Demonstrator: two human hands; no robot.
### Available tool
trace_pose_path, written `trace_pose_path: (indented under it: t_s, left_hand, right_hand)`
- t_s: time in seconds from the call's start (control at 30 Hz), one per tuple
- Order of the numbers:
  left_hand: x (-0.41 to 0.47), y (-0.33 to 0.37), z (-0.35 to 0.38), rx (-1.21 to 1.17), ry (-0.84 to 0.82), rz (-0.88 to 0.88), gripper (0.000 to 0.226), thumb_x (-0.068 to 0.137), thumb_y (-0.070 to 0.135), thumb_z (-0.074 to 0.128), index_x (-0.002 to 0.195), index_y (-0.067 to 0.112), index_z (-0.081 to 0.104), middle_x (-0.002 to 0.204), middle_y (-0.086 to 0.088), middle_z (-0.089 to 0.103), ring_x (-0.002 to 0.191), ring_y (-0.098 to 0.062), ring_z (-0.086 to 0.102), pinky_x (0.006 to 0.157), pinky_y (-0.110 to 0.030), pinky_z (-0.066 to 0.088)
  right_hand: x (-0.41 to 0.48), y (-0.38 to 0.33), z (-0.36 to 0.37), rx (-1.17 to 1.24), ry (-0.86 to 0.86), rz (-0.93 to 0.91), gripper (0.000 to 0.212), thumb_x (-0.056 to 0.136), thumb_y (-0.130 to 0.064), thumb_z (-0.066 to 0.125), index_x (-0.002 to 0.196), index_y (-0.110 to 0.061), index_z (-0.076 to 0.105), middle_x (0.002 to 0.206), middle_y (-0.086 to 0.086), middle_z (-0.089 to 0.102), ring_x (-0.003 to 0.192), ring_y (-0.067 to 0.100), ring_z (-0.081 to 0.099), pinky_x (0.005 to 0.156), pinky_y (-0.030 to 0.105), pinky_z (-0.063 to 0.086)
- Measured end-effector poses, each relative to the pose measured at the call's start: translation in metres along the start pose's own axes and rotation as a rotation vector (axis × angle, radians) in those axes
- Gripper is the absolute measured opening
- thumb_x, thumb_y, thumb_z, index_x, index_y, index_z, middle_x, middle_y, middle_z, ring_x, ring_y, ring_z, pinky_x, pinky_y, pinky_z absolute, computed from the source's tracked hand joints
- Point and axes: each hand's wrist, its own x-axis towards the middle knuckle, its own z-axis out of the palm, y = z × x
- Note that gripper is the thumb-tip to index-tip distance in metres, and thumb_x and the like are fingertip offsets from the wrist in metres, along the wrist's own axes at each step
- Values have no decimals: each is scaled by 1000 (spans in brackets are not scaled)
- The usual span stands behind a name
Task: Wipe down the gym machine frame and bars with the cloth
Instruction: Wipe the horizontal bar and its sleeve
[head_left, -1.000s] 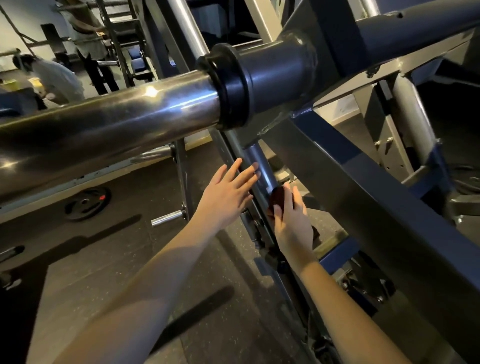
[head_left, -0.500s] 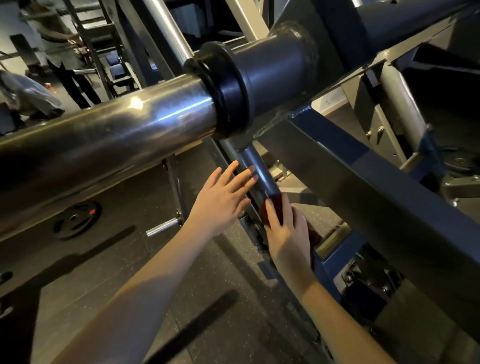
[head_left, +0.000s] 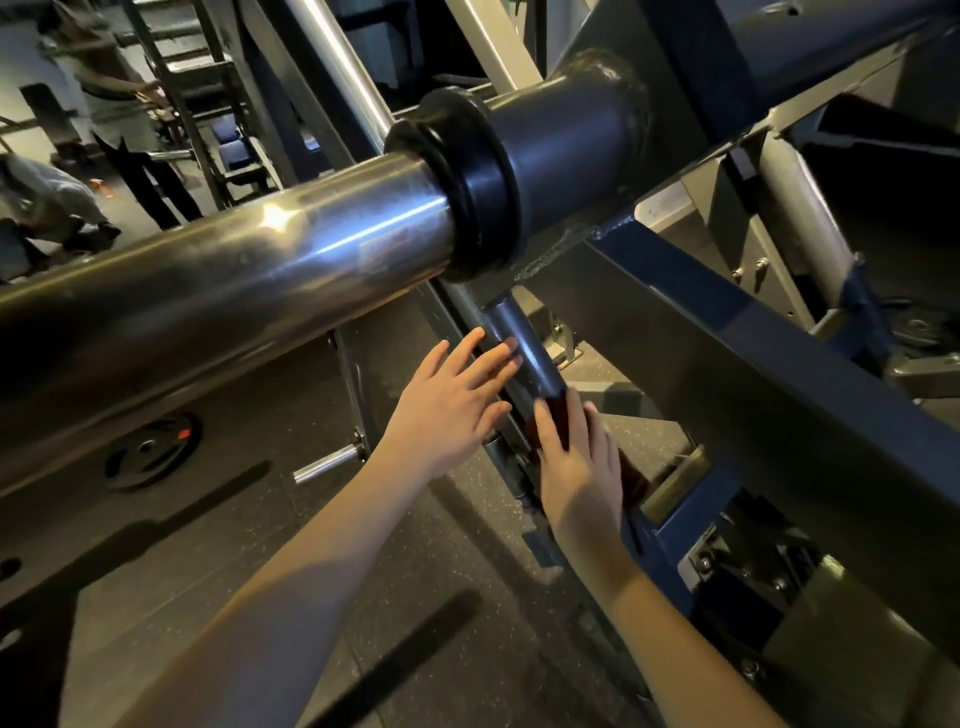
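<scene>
1. Chrome bar (head_left: 223, 280) crosses above my arms
2. My left hand (head_left: 447, 410), fingers straight and apart, braces beside the slim post (head_left: 524, 348)
3. My right hand (head_left: 576, 467) lays flat fingers on the dark red cloth (head_left: 557, 413), pressing it onto that post to wipe

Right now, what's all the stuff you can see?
Big bar: one, silver, across the left.
Collar: one, black, at the big bar's end.
Thin bar: one, grey, below the collar.
Beam: one, blue, slanting across the right.
Cloth: one, dark red, on the thin bar.
Plate: one, black, low left.
Peg: one, silver, right of the plate.
People: two, far top left.
Left hand: one, open, by the thin bar.
Right hand: one, flat on the cloth.
</scene>
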Motion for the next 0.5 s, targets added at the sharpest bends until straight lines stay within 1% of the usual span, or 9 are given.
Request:
trace_pose_path:
  t_s: [0.1, 0.2, 0.3, 0.33, 0.43, 0.5]
  left_hand:
    - [0, 1, 2, 5, -5, 0, 49, 103, 50, 11, 148, 37, -3, 156, 15, -10, 148, -16, -16, 122, -42, -5]
    - [0, 0, 1, -11, 9, 4, 49, 103, 50, 12, 148, 37, -2, 159, 14, -6, 148, -16, -16, 122, -43, -5]
    - [1, -1, 3, -18, 15, 8, 49, 103, 49, 12, 147, 37, -5, 161, 15, -7, 148, -16, -16, 122, -43, -5]
    - [1, -1, 5, -20, 12, 10, 49, 102, 49, 10, 147, 37, -6, 161, 15, -8, 148, -17, -17, 122, -43, -6]
    - [2, -3, 12, -13, 26, 20, 51, 97, 52, -2, 146, 38, -9, 160, 14, -9, 148, -17, -18, 121, -41, -7]
    - [1, -4, 14, -13, 36, 22, 52, 96, 52, -6, 146, 38, -9, 159, 15, -11, 148, -17, -18, 121, -41, -8]
  right_hand:
    - [33, -12, 3, 18, -11, 12, 72, 82, -20, 75, 145, -15, 41, 146, 18, 42, 125, 38, 52, 100, 48, 43]
    - [3, 0, 0, 22, 0, 6, 75, 83, -16, 72, 147, -16, 34, 149, 18, 39, 128, 37, 49, 104, 47, 40]
    - [-16, 7, -3, 5, 13, 33, 72, 84, -16, 72, 146, -15, 34, 147, 20, 42, 126, 37, 51, 103, 47, 42]
    - [-6, 3, -2, 10, 12, 46, 72, 85, -19, 70, 147, -15, 34, 146, 20, 43, 125, 38, 52, 101, 47, 44]
    - [36, -13, 0, 81, -43, 115, 71, 90, -30, 60, 148, -21, 21, 145, 20, 43, 121, 38, 55, 96, 51, 48]
    - [39, -13, 1, 79, -54, 92, 71, 91, -31, 59, 149, -21, 20, 147, 19, 41, 121, 37, 54, 96, 51, 49]
